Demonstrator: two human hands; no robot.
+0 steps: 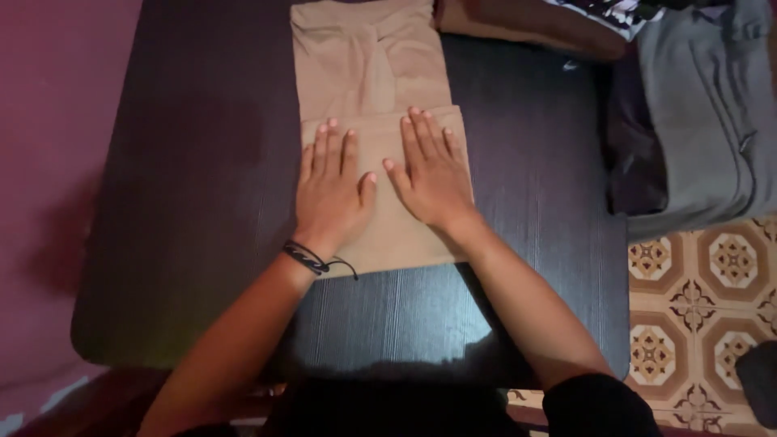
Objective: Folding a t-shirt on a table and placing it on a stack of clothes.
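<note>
Both forearms enter from the bottom of the frame and converge toward the centre, over the near edge of a dark wood-grain table (pixel 202 243). A black cord bracelet (pixel 307 259) circles the left wrist. The left hand (pixel 330 190) and right hand (pixel 433 174) lie flat, palms down, side by side with thumbs nearly touching. Fingers are extended and slightly spread; neither hand grips anything, both press on cloth.

Under the palms lies a tan folded garment (pixel 380 146), centre frame. Its long axis runs away from the person, toward the top edge. A folded-over lower layer sits beneath the hands; its fold edge lies just beyond the fingertips. The single-layer remainder extends farther up. Both hands are equally near.

At upper right lie a grey garment (pixel 704 113) and darker clothes. Patterned floor tiles (pixel 704 291) show at lower right.
</note>
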